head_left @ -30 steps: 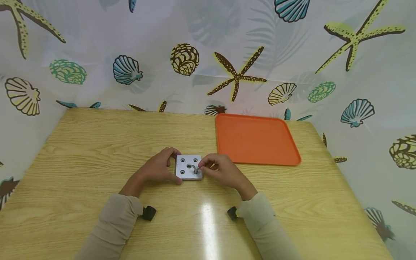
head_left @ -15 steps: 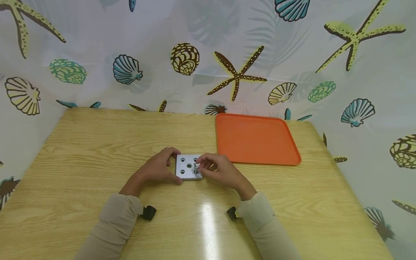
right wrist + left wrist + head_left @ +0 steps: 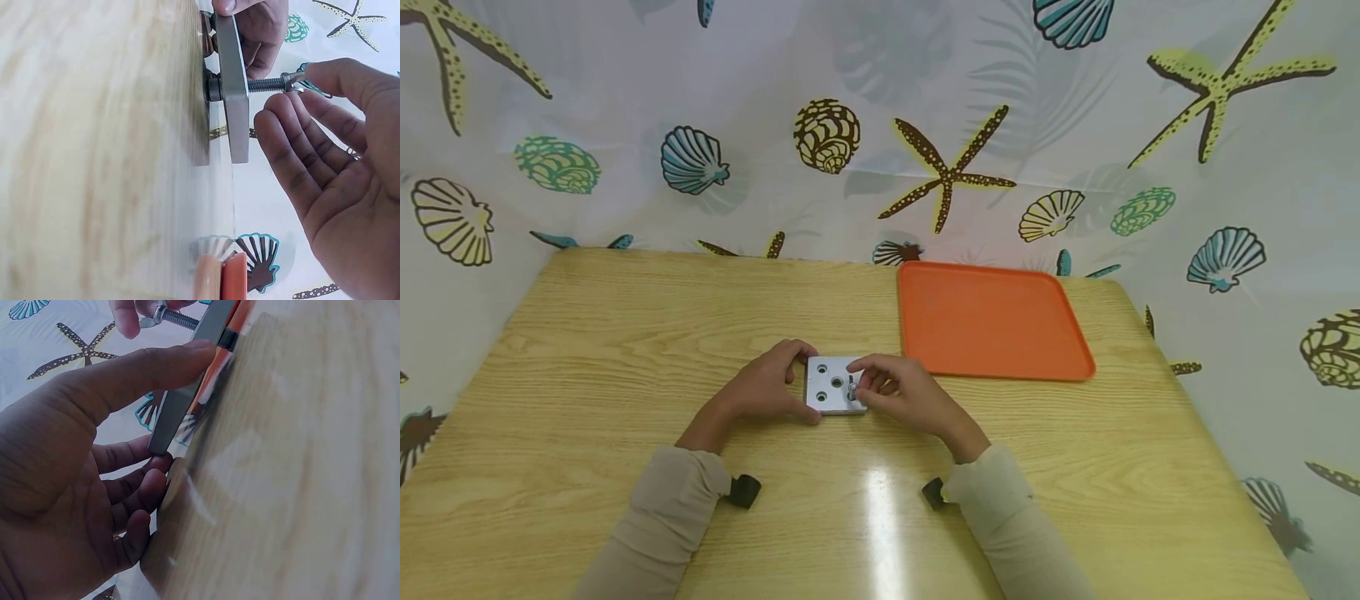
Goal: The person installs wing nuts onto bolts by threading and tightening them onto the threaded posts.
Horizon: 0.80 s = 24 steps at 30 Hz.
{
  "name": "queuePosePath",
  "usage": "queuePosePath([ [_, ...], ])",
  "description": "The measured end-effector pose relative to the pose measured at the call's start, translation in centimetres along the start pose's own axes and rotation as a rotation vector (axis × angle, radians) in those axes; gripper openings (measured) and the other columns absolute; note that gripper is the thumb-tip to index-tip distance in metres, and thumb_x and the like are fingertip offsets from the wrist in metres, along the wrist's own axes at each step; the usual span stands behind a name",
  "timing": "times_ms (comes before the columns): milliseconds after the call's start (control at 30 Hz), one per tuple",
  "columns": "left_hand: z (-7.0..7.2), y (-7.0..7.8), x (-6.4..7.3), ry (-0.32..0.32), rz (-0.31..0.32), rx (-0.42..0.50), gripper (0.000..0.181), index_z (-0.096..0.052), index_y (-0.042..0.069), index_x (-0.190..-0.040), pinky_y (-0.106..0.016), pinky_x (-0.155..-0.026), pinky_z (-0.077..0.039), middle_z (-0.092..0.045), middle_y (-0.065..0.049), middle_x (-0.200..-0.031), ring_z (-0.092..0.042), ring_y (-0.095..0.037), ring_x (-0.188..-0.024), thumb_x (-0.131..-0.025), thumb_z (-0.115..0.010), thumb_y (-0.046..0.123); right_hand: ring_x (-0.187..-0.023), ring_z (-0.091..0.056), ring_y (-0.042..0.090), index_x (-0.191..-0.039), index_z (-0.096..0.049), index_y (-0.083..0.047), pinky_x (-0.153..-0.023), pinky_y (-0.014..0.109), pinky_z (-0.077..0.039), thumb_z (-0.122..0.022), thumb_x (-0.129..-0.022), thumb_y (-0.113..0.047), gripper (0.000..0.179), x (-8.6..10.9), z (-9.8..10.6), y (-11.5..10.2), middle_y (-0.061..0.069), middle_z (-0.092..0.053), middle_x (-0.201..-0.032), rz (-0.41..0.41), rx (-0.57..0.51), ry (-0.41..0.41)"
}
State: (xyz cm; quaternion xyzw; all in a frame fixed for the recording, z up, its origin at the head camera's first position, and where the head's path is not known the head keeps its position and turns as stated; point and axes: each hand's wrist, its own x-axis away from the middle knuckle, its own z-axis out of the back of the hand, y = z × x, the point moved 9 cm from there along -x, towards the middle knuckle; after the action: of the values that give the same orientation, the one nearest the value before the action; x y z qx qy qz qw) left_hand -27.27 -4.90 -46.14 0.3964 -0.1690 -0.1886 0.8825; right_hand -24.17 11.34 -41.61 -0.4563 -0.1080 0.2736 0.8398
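Observation:
A square silver metal plate (image 3: 837, 403) with several holes lies on the table before me. My left hand (image 3: 763, 390) grips it from the left, thumb on the near edge and fingertips at the far edge. Out of the near right hole stands a wing bolt (image 3: 852, 388), its threaded shank upright between plate and winged head. My right hand (image 3: 910, 398) pinches the bolt's wings, index finger reaching over the plate. The right wrist view shows the thumb against the winged head (image 3: 292, 80), with the other fingers curled below. Short round feet (image 3: 214, 87) hold the plate above the tabletop.
An orange tray (image 3: 992, 321) lies at the back right, just beyond my right hand. The wooden table (image 3: 625, 325) ends at a hanging cloth (image 3: 760, 75) printed with shells and starfish. A dark wrist device (image 3: 744, 492) sits by the left sleeve cuff.
My right index finger has slid left over the plate, covering the far right hole. The bolt's wings have turned between the fingers. The left hand and plate have stayed put.

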Motion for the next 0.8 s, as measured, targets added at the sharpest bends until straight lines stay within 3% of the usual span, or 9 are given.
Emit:
queuePosePath([
  [433, -0.03, -0.08, -0.11, 0.001, -0.006, -0.002, 0.087, -0.051, 0.012, -0.134, -0.033, -0.077, -0.039, -0.054, -0.007, -0.122, -0.045, -0.021, -0.093, -0.064, -0.094, 0.038, -0.086, -0.061, 0.012, -0.122, -0.066, -0.002, -0.077, 0.023, -0.054, -0.067, -0.095, -0.011, 0.029, 0.1, 0.09, -0.03, 0.008, -0.068, -0.095, -0.016, 0.041, -0.011],
  [800, 0.0, -0.22, -0.17, 0.002, -0.005, -0.003, 0.088, -0.05, 0.012, -0.135, -0.033, -0.078, -0.04, -0.053, -0.006, -0.12, -0.045, -0.021, -0.094, -0.064, -0.094, 0.039, -0.085, -0.063, 0.013, -0.107, -0.07, -0.005, -0.076, 0.023, -0.055, -0.065, -0.095, -0.01, 0.014, 0.03, 0.64, 0.28, 0.009, -0.071, -0.1, -0.02, 0.046, 0.021],
])
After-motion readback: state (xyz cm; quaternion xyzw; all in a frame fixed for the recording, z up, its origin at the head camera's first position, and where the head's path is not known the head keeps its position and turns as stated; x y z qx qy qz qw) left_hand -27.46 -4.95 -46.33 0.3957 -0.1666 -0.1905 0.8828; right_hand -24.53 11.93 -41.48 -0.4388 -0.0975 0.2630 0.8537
